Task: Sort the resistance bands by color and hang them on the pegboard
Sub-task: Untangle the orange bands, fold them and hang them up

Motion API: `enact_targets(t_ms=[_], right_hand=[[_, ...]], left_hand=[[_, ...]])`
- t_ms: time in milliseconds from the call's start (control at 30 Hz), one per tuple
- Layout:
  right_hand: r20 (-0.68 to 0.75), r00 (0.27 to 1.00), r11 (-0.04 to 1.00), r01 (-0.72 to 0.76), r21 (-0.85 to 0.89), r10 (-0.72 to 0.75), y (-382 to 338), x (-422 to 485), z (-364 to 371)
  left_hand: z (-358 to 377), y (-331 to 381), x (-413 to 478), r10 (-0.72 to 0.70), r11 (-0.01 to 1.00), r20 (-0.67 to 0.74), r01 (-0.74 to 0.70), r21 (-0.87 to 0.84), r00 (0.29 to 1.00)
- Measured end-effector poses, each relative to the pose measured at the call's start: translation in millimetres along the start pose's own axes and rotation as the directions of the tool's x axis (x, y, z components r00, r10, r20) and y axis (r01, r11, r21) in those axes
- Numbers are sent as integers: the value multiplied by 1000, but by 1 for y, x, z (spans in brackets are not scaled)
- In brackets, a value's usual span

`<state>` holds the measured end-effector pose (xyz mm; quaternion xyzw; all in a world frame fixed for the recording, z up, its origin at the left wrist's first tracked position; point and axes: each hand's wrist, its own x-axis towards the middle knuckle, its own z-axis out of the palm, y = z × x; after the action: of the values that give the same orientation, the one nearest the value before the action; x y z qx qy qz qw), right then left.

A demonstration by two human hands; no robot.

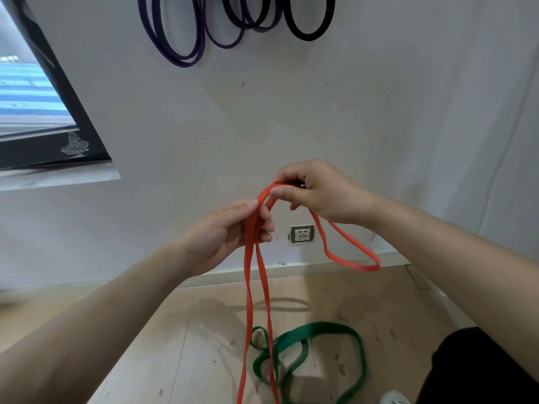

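Holding the red band point(249, 263) up in front of the wall with both hands, I seem to be at the step of folding it into loops for hanging. My left grip point(230, 231) is closed round a bunch of its strands, thumb on top. My right grip point(320, 193) pinches the fold at the top between thumb and curled fingers. From the left grip two strands drop straight down toward the floor point(189, 345), and their lower ends run out of view at the bottom edge. A shorter loop hangs free below the right grip, beside the wall socket point(302, 235).

The likeliest trouble, as I judge it, is down below. The long strands hang right over the green bands point(323, 326), which lie in a loose tangle on the floor, and I cannot tell whether they touch. If I lift fast, the red one may snag a green loop and drag it up, mixing the colours I mean to separate. The band looks flat and rubbery, so it could also twist as I fold it. It could equally slide out of a light pinch and spring loose, undoing the bundle.

Up on the wall the purple bands point(183, 62) and the black band point(309, 37) hang close together, some overlapping; the pegs that carry them are out of view. Reaching up among them, I could knock one off, or hang red on a peg that is taken.
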<state>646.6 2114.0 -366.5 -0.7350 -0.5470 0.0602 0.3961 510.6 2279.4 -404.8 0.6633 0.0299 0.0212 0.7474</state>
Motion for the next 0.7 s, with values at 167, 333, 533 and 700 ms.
enact_targets(t_ms=[167,333,533,700], right_hand=[[-247,968,989,-12,149,49,10,3,-16],[-451,878,951,-15,308,159,20,4,-27],[-418,868,912,-87,402,267,48,3,-29],[-61,952,887,-253,387,298,72,-11,-25]], left_hand=[[-2,-9,0,-14,996,12,13,89,1000],[-1,-16,-2,-64,982,4,62,180,998],[-1,-7,-2,-33,999,-50,35,23,998],[-11,17,-1,41,986,-134,-62,-157,990]])
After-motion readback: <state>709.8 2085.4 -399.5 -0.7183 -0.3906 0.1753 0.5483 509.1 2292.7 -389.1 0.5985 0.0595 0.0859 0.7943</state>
